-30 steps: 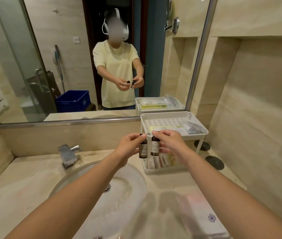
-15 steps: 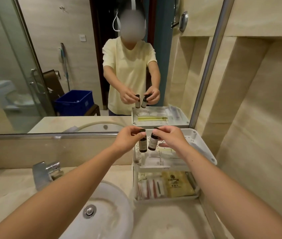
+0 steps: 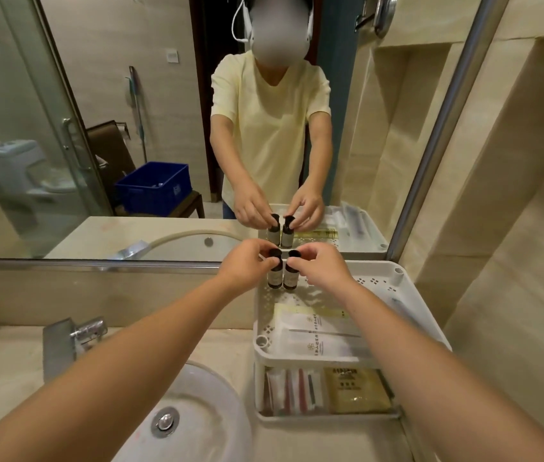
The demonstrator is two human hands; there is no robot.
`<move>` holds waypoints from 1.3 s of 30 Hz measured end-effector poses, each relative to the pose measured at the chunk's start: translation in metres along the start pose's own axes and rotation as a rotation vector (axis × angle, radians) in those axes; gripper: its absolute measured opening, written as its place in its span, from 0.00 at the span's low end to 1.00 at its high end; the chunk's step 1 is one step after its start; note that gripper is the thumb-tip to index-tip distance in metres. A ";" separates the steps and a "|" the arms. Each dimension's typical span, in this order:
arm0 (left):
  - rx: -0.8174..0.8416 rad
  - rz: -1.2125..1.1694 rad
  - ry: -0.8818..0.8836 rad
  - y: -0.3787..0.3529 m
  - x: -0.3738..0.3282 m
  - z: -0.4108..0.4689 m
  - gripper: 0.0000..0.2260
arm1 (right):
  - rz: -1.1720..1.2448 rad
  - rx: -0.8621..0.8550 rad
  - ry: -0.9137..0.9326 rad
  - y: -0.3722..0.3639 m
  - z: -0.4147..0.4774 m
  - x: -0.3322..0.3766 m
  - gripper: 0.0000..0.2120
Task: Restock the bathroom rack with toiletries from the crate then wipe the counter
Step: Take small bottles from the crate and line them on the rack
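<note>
Single head-worn wide-angle view, facing forward and down across counter [image 3: 4,361] toward mirror [image 3: 97,128]. Near, just above two-tier rack [image 3: 393,271] at counter's right rear corner; basin [image 3: 204,395] lower left. Mirror shows same rack from behind.

A bathroom — basin [image 3: 197,408], tap [image 3: 64,341], wall mirror [image 3: 97,128], toilet [image 3: 20,171] reflected.
</note>
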State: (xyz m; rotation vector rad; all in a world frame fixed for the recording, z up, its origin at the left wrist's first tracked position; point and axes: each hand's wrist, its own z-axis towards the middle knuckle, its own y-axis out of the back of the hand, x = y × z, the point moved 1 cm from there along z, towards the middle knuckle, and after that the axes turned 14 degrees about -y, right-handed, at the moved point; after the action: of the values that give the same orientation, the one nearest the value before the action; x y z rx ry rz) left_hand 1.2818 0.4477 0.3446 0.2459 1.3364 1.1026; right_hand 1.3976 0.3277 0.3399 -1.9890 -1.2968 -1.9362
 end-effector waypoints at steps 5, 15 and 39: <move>-0.002 0.100 -0.024 -0.009 0.005 0.008 0.12 | 0.008 -0.053 -0.018 -0.007 0.012 -0.005 0.07; -0.045 0.177 -0.002 -0.016 0.013 0.013 0.15 | -0.020 -0.078 0.009 -0.014 0.021 -0.005 0.10; -0.262 -0.125 0.122 0.002 0.023 -0.052 0.18 | 0.105 -0.158 0.063 -0.029 -0.031 -0.004 0.13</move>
State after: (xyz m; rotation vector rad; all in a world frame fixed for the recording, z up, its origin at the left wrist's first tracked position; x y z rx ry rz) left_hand 1.2324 0.4434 0.3164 -0.0975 1.2801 1.1869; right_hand 1.3571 0.3260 0.3286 -2.0017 -1.0326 -2.0909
